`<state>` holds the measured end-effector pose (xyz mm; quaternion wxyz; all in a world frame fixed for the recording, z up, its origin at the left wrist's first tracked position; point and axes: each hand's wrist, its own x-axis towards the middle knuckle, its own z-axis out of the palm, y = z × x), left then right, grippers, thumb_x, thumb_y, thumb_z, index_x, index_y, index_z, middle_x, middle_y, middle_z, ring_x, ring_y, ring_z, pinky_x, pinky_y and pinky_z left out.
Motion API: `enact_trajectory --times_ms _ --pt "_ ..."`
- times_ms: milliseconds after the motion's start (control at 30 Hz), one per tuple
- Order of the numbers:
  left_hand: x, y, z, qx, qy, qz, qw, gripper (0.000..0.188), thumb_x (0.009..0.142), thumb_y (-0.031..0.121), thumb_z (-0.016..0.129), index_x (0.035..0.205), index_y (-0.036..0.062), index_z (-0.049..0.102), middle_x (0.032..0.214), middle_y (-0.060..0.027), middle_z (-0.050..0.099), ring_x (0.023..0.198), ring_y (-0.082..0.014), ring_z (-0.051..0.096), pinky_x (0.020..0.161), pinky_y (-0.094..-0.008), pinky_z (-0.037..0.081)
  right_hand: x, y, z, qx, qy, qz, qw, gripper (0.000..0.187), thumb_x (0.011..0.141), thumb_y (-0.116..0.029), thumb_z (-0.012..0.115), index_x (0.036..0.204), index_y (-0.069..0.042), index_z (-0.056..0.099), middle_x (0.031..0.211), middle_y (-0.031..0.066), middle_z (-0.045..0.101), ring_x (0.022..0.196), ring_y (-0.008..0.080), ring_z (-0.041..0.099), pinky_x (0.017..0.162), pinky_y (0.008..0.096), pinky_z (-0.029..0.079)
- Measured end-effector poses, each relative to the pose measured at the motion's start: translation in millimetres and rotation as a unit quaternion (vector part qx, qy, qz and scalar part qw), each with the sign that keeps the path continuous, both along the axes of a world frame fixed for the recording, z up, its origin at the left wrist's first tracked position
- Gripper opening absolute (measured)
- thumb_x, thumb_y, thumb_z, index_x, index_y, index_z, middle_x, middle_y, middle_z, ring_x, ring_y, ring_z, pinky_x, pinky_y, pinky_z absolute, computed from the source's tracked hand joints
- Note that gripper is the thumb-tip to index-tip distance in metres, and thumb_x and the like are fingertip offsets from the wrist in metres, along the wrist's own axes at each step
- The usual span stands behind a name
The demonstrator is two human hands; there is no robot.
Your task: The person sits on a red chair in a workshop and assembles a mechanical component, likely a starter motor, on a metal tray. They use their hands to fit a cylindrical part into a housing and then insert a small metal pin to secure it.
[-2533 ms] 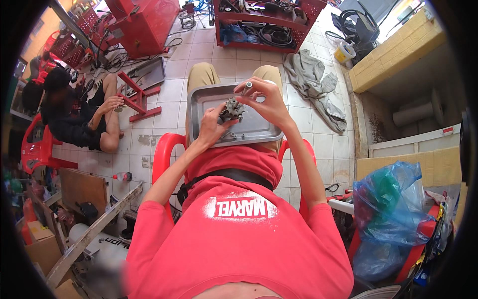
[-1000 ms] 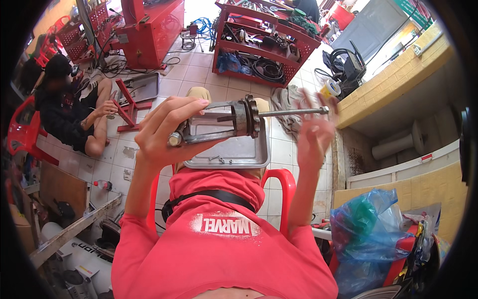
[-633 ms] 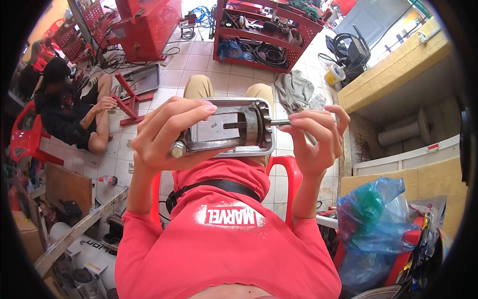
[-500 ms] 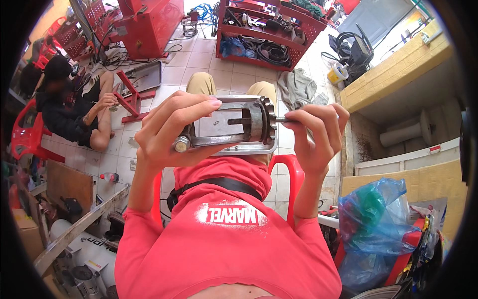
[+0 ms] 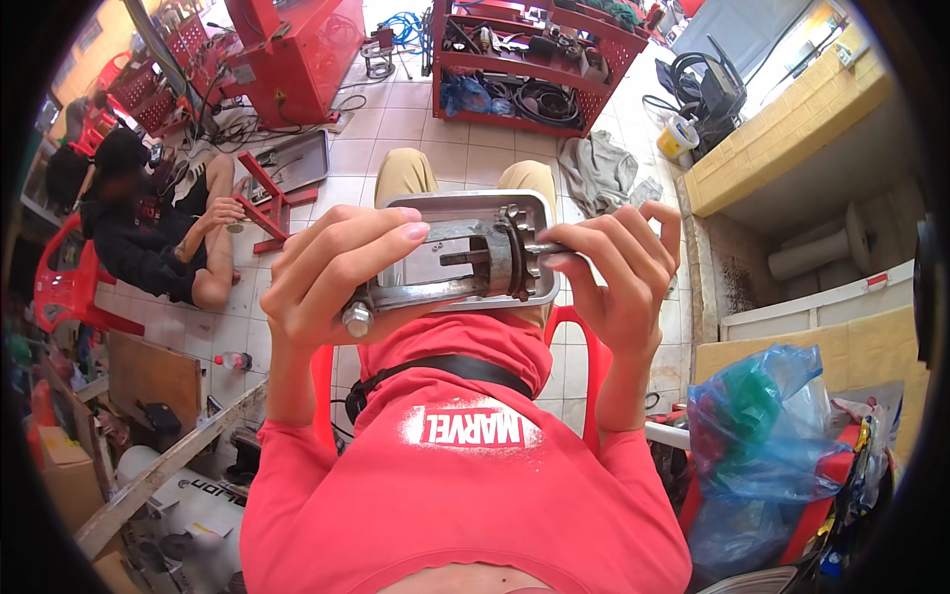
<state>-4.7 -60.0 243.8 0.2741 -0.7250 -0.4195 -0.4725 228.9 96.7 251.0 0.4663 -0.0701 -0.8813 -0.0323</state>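
Observation:
My left hand [image 5: 332, 262] is wrapped round a dark steel two-armed frame [image 5: 426, 292], with a bolt head [image 5: 357, 319] sticking out beneath the fingers. A notched ring [image 5: 517, 252] forms the frame's right end. Inside the frame, a threaded rod [image 5: 457, 258] points left from the ring. My right hand [image 5: 623, 262] pinches the rod's outer end close against the ring; the fingertips cover most of that end. A shallow metal tray [image 5: 550, 282] rests on my lap below the frame.
A person [image 5: 148, 218] sits low at the left beside a red metal stand [image 5: 272, 203]. A red tool cart [image 5: 594, 74] stands ahead, with a grey cloth [image 5: 602, 173] on the floor. Blue plastic bags [image 5: 757, 426] are at my right. A bottle [image 5: 234, 360] lies at the left.
My right fingers have come closer to the notched ring, and less of the rod shows outside it. The frame has tilted slightly, its bolt-head end moving lower in the picture.

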Motion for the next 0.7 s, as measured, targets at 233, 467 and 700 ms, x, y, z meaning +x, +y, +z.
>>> enact_trajectory --times_ms 233,467,700 --pt "9 -8 3 0.001 -0.046 0.012 0.999 0.037 0.082 0.023 0.085 0.109 0.0001 0.072 0.100 -0.0152 0.076 0.080 -0.0262 0.074 0.064 -0.0300 0.058 4 -8 2 -0.004 0.029 -0.010 1.000 0.020 0.083 -0.034 0.082 0.081 -0.016 0.072 0.067 -0.0066 0.064 0.059 0.0120 0.054 0.080 0.0348 0.035" --pt "11 -13 3 0.024 -0.044 0.027 0.998 0.029 0.091 0.024 0.076 0.109 0.0018 0.072 0.102 -0.0138 0.076 0.081 -0.0247 0.074 0.068 -0.0298 0.058 6 -11 4 0.000 0.018 -0.006 1.000 0.021 0.084 -0.035 0.082 0.083 -0.015 0.073 0.069 -0.0065 0.066 0.061 0.0114 0.055 0.082 0.0347 0.034" --pt "4 -11 0 0.043 -0.030 0.019 0.998 0.032 0.091 0.028 0.077 0.108 0.0012 0.073 0.102 -0.0150 0.076 0.081 -0.0250 0.074 0.067 -0.0302 0.058 5 -8 0 -0.014 0.045 0.001 0.999 0.021 0.083 -0.036 0.082 0.085 -0.017 0.074 0.070 -0.0066 0.065 0.062 0.0120 0.056 0.083 0.0356 0.034"
